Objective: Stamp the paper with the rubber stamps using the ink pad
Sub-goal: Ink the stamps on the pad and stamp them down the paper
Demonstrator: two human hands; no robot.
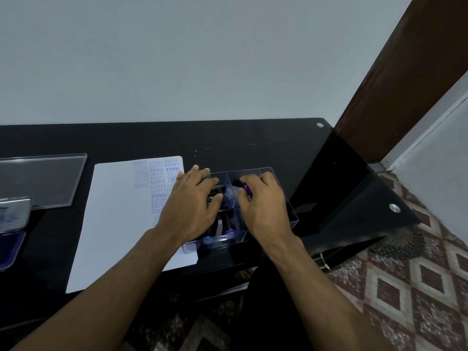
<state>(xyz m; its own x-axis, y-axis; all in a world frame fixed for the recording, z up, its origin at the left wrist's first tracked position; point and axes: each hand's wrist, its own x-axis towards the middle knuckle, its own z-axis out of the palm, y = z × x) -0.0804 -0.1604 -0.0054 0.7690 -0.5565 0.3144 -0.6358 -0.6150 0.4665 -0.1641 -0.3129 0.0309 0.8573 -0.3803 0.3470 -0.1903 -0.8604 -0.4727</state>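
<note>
Both hands in the clear box (286,198) on the desk (253,138): right hand (263,201) has its grip pinched on a purple-handled stamp (247,190), left hand (195,198) spread loose, steadying. Paper (114,211) sits just left, ink pad (10,244) far left.

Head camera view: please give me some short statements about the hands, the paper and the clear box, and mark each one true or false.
1. Both hands are over the clear box. True.
2. The paper is still blank. False: blue words such as SAMPLE, AIR MAIL and FRAGILE are printed near its far right edge.
3. The right hand holds a stamp with a purple handle. True.
4. The clear box stands to the left of the paper. False: it stands at the paper's right edge.
5. The left hand presses a stamp onto the paper. False: it reaches into the box.
</note>
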